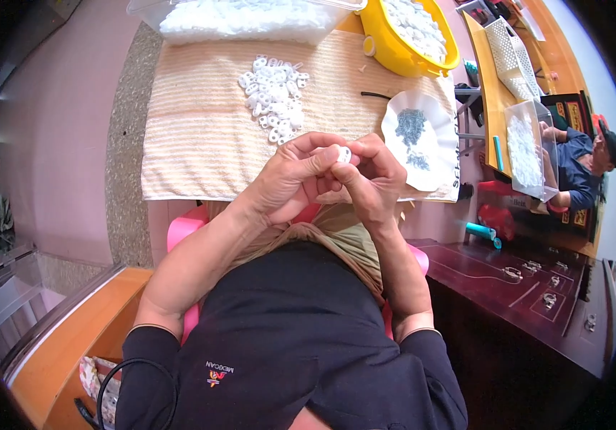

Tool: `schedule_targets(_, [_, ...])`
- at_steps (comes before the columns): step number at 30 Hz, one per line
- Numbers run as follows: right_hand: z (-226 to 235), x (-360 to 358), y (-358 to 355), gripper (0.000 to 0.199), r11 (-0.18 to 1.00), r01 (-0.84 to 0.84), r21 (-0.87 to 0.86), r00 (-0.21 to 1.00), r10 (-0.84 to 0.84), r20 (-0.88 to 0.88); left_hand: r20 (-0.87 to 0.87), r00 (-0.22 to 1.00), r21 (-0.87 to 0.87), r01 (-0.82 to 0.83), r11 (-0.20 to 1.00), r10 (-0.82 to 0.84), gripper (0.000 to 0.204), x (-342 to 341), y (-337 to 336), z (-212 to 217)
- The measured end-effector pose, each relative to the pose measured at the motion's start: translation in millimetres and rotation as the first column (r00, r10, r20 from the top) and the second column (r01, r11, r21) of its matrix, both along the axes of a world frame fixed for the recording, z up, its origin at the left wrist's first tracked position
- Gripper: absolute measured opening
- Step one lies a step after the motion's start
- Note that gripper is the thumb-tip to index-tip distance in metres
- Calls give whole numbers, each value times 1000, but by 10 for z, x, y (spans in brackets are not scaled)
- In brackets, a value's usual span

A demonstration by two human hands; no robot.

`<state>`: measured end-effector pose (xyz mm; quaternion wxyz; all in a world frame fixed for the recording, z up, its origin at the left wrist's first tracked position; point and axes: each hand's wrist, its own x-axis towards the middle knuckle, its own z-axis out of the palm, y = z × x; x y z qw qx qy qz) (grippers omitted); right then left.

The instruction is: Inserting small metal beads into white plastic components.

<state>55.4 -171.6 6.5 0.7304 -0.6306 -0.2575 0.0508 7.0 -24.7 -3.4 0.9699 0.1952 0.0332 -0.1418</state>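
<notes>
My left hand (290,175) and my right hand (372,179) meet over the near edge of a striped beige towel (193,122). Together they pinch one small white plastic ring-shaped part (343,153) between the fingertips. A loose pile of the same white parts (275,97) lies on the towel just beyond my hands. To the right of my hands sits a white scalloped dish (433,154) holding a heap of small dark metal pieces (412,129).
A clear plastic bin (250,18) of white parts and a yellow tub (394,46) of white parts stand at the far edge. Another person sits at the right beside a clear box (526,147). A dark wooden cabinet (523,287) is at my right, an orange one at my lower left.
</notes>
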Motion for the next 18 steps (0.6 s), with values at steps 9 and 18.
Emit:
schedule_targets(9, [-54, 37, -40, 30, 996, 44, -73, 991, -34, 126, -43, 999, 2, -8, 1000, 8, 21, 14, -3, 58])
schedule_targets(18, [-32, 28, -16, 30, 993, 60, -101, 991, -46, 128, -46, 999, 18, -4, 1000, 5, 23, 29, 15, 42])
